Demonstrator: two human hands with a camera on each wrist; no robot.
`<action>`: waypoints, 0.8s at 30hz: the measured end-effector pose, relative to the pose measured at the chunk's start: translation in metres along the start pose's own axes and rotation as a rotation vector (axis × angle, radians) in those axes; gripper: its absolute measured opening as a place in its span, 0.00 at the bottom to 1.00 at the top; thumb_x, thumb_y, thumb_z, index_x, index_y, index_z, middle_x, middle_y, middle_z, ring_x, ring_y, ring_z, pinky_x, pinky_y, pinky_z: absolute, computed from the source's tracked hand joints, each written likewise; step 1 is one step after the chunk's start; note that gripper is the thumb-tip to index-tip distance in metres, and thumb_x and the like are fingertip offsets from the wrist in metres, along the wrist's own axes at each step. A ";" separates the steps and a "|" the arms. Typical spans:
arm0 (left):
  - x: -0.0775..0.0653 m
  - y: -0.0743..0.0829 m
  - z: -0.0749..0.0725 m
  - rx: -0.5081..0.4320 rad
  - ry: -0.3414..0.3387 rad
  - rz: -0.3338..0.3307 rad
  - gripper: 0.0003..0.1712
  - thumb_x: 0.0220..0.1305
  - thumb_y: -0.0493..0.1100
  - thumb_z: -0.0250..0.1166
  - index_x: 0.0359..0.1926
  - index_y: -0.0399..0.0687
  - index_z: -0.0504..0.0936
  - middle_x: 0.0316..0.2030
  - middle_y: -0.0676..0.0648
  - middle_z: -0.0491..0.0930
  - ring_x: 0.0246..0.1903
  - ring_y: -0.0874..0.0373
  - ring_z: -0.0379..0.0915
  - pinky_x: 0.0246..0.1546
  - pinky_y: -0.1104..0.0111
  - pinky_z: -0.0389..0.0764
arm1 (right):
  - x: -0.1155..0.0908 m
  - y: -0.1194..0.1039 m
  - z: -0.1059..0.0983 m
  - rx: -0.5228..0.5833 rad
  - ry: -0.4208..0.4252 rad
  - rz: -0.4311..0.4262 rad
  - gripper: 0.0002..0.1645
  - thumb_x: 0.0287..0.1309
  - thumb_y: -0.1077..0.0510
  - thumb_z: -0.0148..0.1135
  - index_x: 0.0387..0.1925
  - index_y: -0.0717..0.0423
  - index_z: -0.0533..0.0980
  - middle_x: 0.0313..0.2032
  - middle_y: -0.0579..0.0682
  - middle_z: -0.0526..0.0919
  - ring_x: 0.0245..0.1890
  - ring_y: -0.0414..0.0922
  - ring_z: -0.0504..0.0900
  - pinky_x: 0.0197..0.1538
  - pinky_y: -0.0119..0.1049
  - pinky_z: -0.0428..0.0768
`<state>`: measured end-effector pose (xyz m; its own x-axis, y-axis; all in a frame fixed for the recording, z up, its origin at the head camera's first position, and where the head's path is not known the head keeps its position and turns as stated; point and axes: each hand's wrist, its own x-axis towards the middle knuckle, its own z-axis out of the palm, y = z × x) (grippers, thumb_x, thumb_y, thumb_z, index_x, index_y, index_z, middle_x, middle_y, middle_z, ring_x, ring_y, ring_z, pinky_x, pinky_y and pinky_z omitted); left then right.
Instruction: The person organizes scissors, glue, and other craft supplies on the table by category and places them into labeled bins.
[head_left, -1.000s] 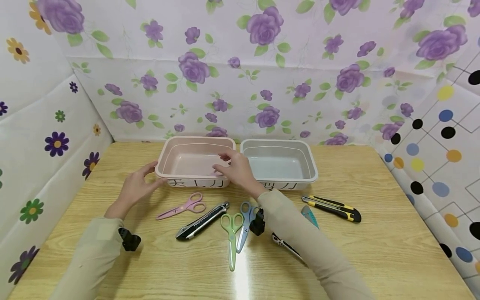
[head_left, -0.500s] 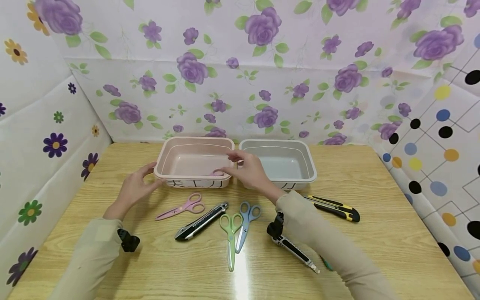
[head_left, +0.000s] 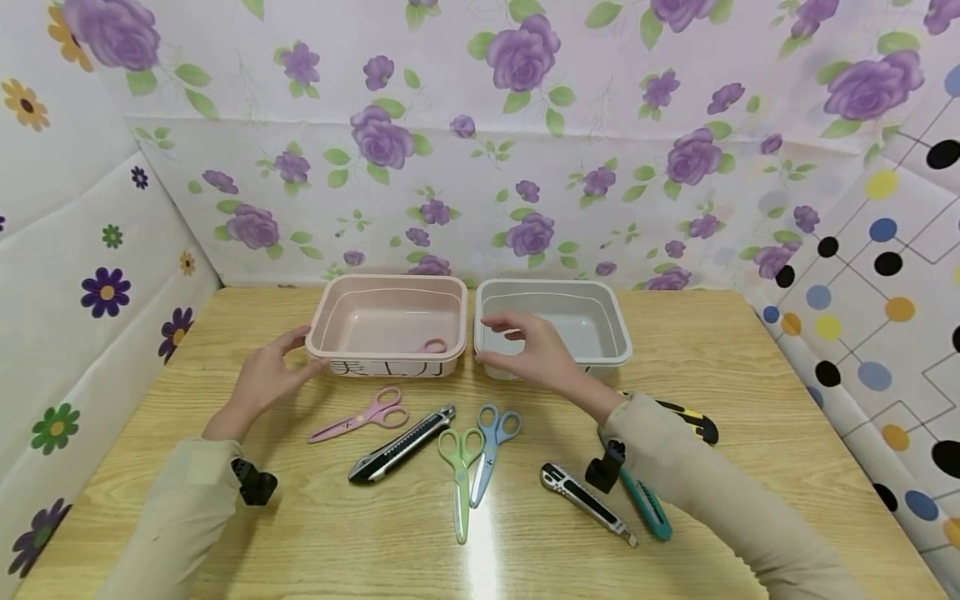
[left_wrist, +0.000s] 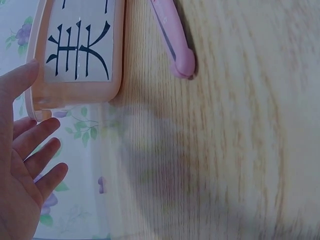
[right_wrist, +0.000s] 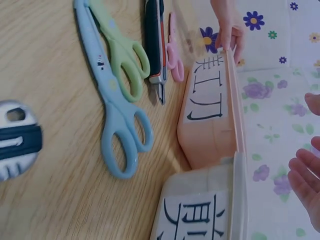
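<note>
Pink bin (head_left: 378,329) and grey bin (head_left: 594,329), upright, side by side.
Both rectangular, open-topped, white labels (right_wrist: 202,90) with dark characters on front. Pink one: left hand (head_left: 266,379) grips rim at left end; pink loop handle (head_left: 435,340) inside, front right. Grey one: just right, narrow gap; right hand (head_left: 536,354) over its left end, thumb and fingers apart.

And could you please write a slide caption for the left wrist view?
Left hand holding a pink bin, with pink scissors partly in frame on the wooden table.
</note>
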<state>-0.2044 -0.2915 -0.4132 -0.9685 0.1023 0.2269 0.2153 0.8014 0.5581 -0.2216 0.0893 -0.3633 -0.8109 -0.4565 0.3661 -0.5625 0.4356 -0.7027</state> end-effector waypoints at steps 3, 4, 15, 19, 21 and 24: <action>0.000 -0.001 -0.001 -0.006 -0.004 -0.004 0.41 0.56 0.54 0.64 0.62 0.32 0.63 0.53 0.31 0.71 0.54 0.34 0.64 0.50 0.41 0.65 | -0.006 0.003 -0.006 0.025 -0.014 0.003 0.27 0.44 0.53 0.71 0.48 0.57 0.76 0.46 0.50 0.80 0.47 0.46 0.77 0.49 0.37 0.76; 0.000 -0.001 -0.001 -0.009 -0.005 -0.007 0.41 0.56 0.54 0.64 0.62 0.32 0.63 0.53 0.31 0.71 0.54 0.33 0.64 0.50 0.40 0.64 | -0.008 0.004 -0.009 0.040 -0.021 -0.002 0.27 0.44 0.54 0.71 0.48 0.57 0.76 0.46 0.50 0.80 0.47 0.46 0.77 0.49 0.38 0.76; -0.001 -0.001 -0.001 0.006 -0.008 -0.012 0.42 0.56 0.56 0.63 0.62 0.32 0.63 0.53 0.31 0.71 0.53 0.33 0.64 0.49 0.40 0.65 | -0.037 -0.008 -0.035 0.166 -0.229 -0.035 0.24 0.44 0.67 0.68 0.47 0.67 0.74 0.44 0.60 0.79 0.45 0.54 0.77 0.47 0.42 0.77; -0.001 -0.002 -0.001 0.008 0.000 -0.002 0.41 0.56 0.55 0.63 0.62 0.32 0.63 0.52 0.31 0.72 0.52 0.33 0.66 0.49 0.40 0.65 | -0.048 0.007 -0.031 0.176 -0.287 0.009 0.24 0.44 0.66 0.69 0.47 0.64 0.75 0.44 0.56 0.80 0.44 0.51 0.78 0.47 0.44 0.77; 0.000 -0.003 0.000 0.009 0.000 0.002 0.41 0.56 0.55 0.63 0.62 0.32 0.63 0.51 0.30 0.72 0.52 0.33 0.66 0.49 0.40 0.65 | -0.054 0.019 -0.027 0.170 -0.321 0.028 0.24 0.44 0.65 0.69 0.47 0.62 0.75 0.44 0.54 0.80 0.45 0.51 0.78 0.47 0.45 0.77; 0.000 -0.003 0.000 0.010 0.001 0.002 0.41 0.56 0.55 0.63 0.62 0.32 0.62 0.51 0.30 0.72 0.51 0.33 0.66 0.49 0.40 0.65 | -0.058 0.032 -0.022 0.166 -0.365 0.034 0.25 0.44 0.62 0.70 0.47 0.60 0.75 0.43 0.55 0.80 0.45 0.50 0.78 0.47 0.41 0.77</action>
<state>-0.2055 -0.2941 -0.4152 -0.9681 0.1033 0.2285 0.2159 0.8070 0.5496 -0.1961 0.1468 -0.3940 -0.7011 -0.7028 0.1209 -0.4784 0.3378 -0.8106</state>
